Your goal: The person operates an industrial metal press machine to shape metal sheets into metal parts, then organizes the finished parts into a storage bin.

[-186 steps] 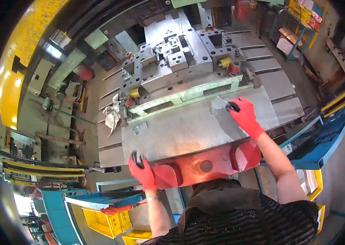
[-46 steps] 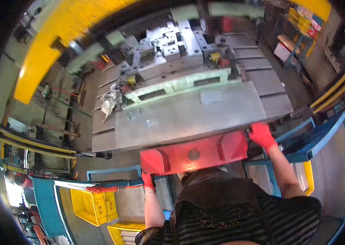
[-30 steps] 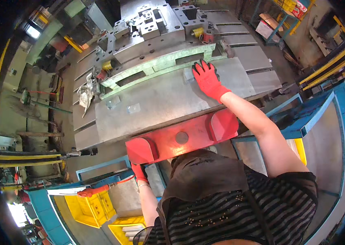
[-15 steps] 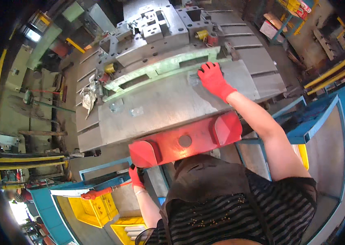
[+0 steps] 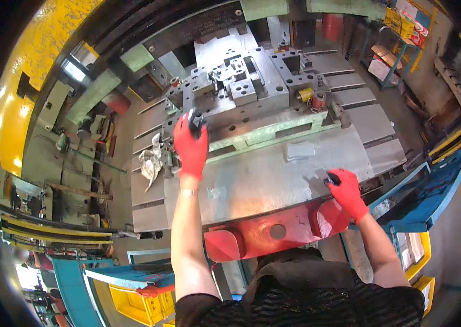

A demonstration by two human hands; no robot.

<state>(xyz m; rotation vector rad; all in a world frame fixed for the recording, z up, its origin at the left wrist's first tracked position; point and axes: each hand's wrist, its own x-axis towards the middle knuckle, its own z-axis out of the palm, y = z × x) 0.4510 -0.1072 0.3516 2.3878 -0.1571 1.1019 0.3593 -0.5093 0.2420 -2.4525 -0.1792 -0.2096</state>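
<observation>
My left hand, in a red glove with black on the finger side, is raised at the left end of the metal die block. Its fingers are bent together. A pale streak and a dark patch show at the fingertips, but what they hold, if anything, is unclear. Closer to me, my right hand is gloved alike and hovers above the steel plate near its right front. Fingers and thumb are pinched around something small and dark that I cannot make out. A thin flat piece lies on the plate.
A red metal box with side guards runs along the plate's front edge. A crumpled cloth lies at the left. Blue-framed stands and yellow bins flank me. A yellow machine frame rises at the left.
My left hand has gone from the red box's left end up to the die block. My right hand has drawn back from the flat piece toward the red box. The view has shifted.
</observation>
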